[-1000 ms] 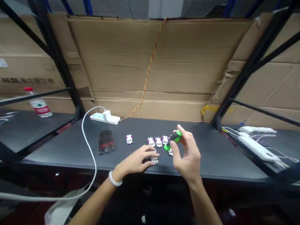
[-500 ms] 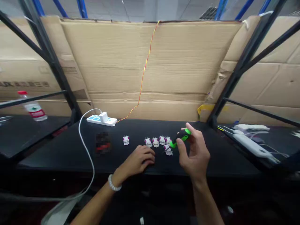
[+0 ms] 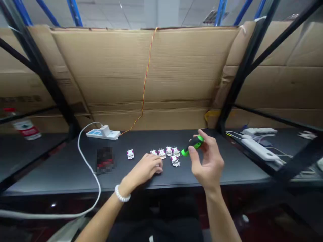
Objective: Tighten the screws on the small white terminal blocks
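My right hand (image 3: 208, 161) grips a black and green screwdriver (image 3: 194, 144) by its handle, thumb and fingers closed round it. Its thin shaft slants down left to a small white and purple part (image 3: 175, 161) with thin prongs on the black table; whether the tip touches it I cannot tell. My left hand (image 3: 147, 166) rests on the table left of that part, fingers curled together, and what may be under them is hidden. Behind the hands stands a row of similar parts (image 3: 169, 151), one partly covered by my left hand. Another such part (image 3: 130, 154) lies apart to the left.
A white power strip (image 3: 112, 135) with a plugged-in adapter and a long white cable (image 3: 87, 163) lies at left. Near it is a blurred dark red-black object (image 3: 104, 159). A cardboard wall (image 3: 101, 67) and black rack posts (image 3: 236, 87) enclose the table (image 3: 75, 178).
The whole view has shifted, so the scene sits further left. The screwdriver stays in my right hand, slanted at the same part. My left hand still rests on the table.
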Tool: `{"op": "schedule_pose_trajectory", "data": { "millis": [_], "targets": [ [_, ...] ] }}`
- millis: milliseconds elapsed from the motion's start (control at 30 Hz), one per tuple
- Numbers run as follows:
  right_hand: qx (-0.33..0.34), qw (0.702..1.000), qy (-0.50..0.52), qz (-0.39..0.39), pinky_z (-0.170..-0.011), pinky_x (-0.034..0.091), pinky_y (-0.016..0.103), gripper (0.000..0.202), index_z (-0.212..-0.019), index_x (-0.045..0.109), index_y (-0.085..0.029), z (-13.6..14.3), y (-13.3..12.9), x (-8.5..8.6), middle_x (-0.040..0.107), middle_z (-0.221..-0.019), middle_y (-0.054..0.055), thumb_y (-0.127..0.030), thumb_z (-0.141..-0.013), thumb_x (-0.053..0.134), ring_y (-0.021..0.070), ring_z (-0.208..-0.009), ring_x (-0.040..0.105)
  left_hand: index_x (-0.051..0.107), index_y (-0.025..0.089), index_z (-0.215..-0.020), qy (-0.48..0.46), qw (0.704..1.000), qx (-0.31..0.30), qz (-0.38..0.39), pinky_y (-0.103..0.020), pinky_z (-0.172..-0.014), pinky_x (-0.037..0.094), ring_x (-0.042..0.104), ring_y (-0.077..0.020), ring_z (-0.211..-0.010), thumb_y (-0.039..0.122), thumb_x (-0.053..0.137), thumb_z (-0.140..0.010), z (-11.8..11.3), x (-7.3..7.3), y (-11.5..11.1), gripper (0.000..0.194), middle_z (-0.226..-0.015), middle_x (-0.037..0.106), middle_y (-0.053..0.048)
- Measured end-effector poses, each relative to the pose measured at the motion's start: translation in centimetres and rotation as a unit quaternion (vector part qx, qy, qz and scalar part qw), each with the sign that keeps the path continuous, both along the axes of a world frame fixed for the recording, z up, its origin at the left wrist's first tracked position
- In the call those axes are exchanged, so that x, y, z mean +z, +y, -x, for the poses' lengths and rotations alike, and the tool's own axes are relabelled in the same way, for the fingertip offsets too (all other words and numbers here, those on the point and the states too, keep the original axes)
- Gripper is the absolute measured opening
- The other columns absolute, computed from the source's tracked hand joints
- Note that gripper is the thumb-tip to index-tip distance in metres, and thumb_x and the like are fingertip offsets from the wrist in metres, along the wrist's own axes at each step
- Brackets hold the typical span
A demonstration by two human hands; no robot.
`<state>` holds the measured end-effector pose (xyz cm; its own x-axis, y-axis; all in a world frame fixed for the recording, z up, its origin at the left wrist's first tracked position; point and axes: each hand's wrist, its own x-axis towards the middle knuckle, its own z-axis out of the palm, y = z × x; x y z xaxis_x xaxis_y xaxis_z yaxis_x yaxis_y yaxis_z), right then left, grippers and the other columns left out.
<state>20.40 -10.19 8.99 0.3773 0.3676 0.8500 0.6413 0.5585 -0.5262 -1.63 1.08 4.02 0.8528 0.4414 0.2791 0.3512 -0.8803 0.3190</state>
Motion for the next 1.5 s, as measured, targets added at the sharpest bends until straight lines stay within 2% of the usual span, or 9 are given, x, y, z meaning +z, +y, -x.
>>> {"op": "schedule_pose_trajectory", "data": {
  "millis": [167, 333, 567, 700, 767, 833, 967, 1167, 1500],
  "targets": [
    [-0.004, 1.0, 0.005, -0.001, -0.095, 0.064, 0.045, 0.051, -0.146, 0.063, -0.026, -0.6, -0.3, 0.2, 0.067, -0.126, 0.011, -0.022, -0.096, 0.071, 0.027, -0.112, 0.071, 0.068, 0.021, -0.095, 0.019, 0.999, -0.008, -0.024, -0.035, -0.093, 0.046, 0.064, -0.0232, -0.099, 0.026, 0.053, -0.11, -1.8, 0.7, 0.7, 0.022, -0.101, 0.072, -0.005],
    [-0.016, 1.0, 0.006, -0.01, -0.094, 0.064, 0.044, 0.05, -0.144, 0.064, -0.026, -1.2, -0.5, 0.4, 0.068, -0.124, 0.011, -0.023, -0.095, 0.072, 0.0263, -0.11, 0.072, 0.075, 0.021, -0.092, 0.014, 1.0, 0.012, -0.013, -0.036, -0.091, 0.05, 0.066, -0.0252, -0.099, 0.029, 0.064, -0.105, -4.2, 1.0, 1.6, 0.019, -0.104, 0.073, -0.006],
    [-0.017, 1.0, 0.009, -0.007, -0.095, 0.064, 0.044, 0.05, -0.144, 0.064, -0.025, -1.9, -0.8, 0.5, 0.068, -0.125, 0.011, -0.023, -0.095, 0.073, 0.0263, -0.111, 0.071, 0.08, 0.02, -0.086, 0.025, 0.998, 0.051, 0.015, -0.036, -0.091, 0.054, 0.069, -0.0259, -0.096, 0.032, 0.07, -0.1, -6.2, 0.1, 1.9, 0.021, -0.096, 0.077, -0.007],
    [-0.016, 1.0, 0.019, -0.015, -0.095, 0.065, 0.046, 0.05, -0.144, 0.065, -0.025, -2.1, -0.7, 0.4, 0.069, -0.126, 0.012, -0.024, -0.095, 0.073, 0.0271, -0.111, 0.073, 0.08, 0.02, -0.095, -0.005, 0.998, 0.055, 0.025, -0.037, -0.096, 0.055, 0.069, -0.0251, -0.097, 0.031, 0.056, -0.108, -4.4, 0.8, 1.8, 0.03, -0.098, 0.076, -0.007],
    [-0.006, 0.999, 0.03, -0.022, -0.096, 0.066, 0.047, 0.05, -0.144, 0.065, -0.024, -2.1, -0.5, 0.2, 0.072, -0.126, 0.012, -0.025, -0.095, 0.073, 0.0276, -0.112, 0.074, 0.079, 0.022, -0.109, -0.024, 0.998, 0.05, 0.039, -0.039, -0.104, 0.053, 0.068, -0.0254, -0.108, 0.03, 0.055, -0.109, -2.7, 1.3, 1.7, 0.025, -0.112, 0.075, -0.008],
    [0.018, 0.999, 0.036, -0.016, -0.096, 0.067, 0.045, 0.05, -0.145, 0.064, -0.025, -1.8, -0.2, -0.1, 0.074, -0.126, 0.012, -0.026, -0.096, 0.074, 0.0265, -0.11, 0.076, 0.077, 0.026, -0.122, -0.006, 0.998, 0.022, 0.059, -0.043, -0.113, 0.049, 0.065, -0.0272, -0.121, 0.03, 0.066, -0.104, -0.8, 1.5, 1.5, 0.021, -0.126, 0.072, -0.008],
    [0.064, 0.998, 0.016, 0.025, -0.09, 0.068, 0.039, 0.045, -0.143, 0.066, -0.025, -0.5, 0.8, -0.8, 0.078, -0.121, 0.01, -0.026, -0.098, 0.073, 0.0227, -0.102, 0.078, 0.069, 0.03, -0.14, 0.011, 0.995, 0.001, 0.1, -0.049, -0.124, 0.043, 0.054, -0.0305, -0.141, 0.024, 0.082, -0.091, 1.7, 0.7, 1.0, 0.051, -0.147, 0.063, -0.008],
    [0.102, 0.991, -0.045, 0.068, -0.088, 0.065, 0.037, 0.043, -0.142, 0.066, -0.025, 1.5, 2.5, -2.0, 0.073, -0.108, 0.006, -0.025, -0.1, 0.069, 0.0203, -0.096, 0.073, 0.068, 0.031, -0.143, -0.013, 0.994, -0.025, 0.108, -0.05, -0.124, 0.044, 0.055, -0.0277, -0.139, 0.018, 0.068, -0.101, 2.0, -0.6, 0.7, 0.044, -0.147, 0.065, -0.008],
    [0.104, 0.99, -0.054, 0.072, -0.088, 0.063, 0.037, 0.044, -0.142, 0.065, -0.026, 1.8, 2.8, -2.7, 0.072, -0.108, 0.006, -0.023, -0.099, 0.069, 0.0205, -0.095, 0.073, 0.071, 0.03, -0.14, -0.045, 0.991, -0.048, 0.115, -0.046, -0.122, 0.045, 0.056, -0.0264, -0.136, 0.026, 0.059, -0.109, 2.2, -1.5, 0.4, 0.034, -0.143, 0.067, -0.008]
  ]
}}
